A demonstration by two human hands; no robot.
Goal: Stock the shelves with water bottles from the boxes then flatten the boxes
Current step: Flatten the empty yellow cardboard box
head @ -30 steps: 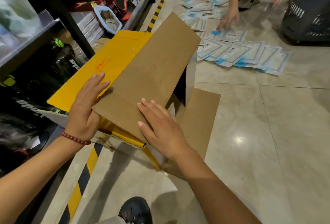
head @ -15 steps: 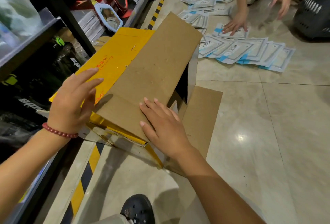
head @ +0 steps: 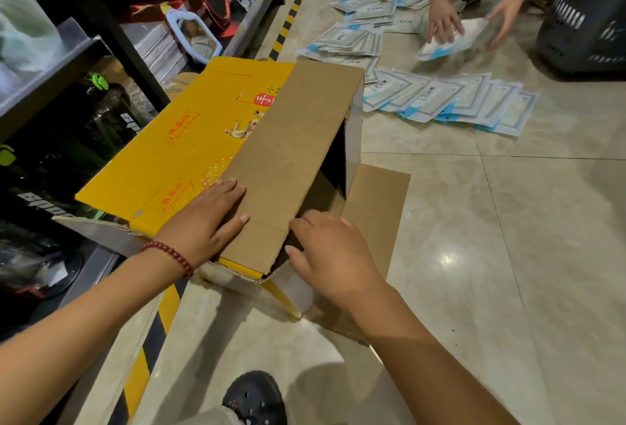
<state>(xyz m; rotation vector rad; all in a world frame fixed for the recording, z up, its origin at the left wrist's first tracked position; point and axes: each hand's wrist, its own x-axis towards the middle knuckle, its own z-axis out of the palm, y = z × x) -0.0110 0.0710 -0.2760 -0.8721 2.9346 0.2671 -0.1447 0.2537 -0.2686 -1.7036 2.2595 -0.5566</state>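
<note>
A yellow cardboard box (head: 189,150) lies partly collapsed on the tiled floor beside the shelves. Its plain brown panel (head: 291,153) folds over the top, and a brown flap (head: 376,208) lies flat on the floor to the right. My left hand (head: 206,221), with a red bead bracelet at the wrist, presses flat where the yellow face meets the brown panel. My right hand (head: 332,252) is at the panel's near right edge, fingers curled around it. The box's dark inside shows at the right opening. No water bottles are visible.
Dark shelving (head: 101,38) with packaged goods and mirrors runs along the left, behind a yellow-black floor stripe (head: 291,14). Several white-blue packets (head: 440,99) lie spread on the floor ahead, where another person's hands (head: 443,25) handle them. A dark basket (head: 589,14) stands far right. My shoe (head: 254,397) is below.
My left hand moved right, back onto the box at the brown panel's edge. My right hand slid off the panel's top to its right edge. The brown panel now lies lower over the box.
</note>
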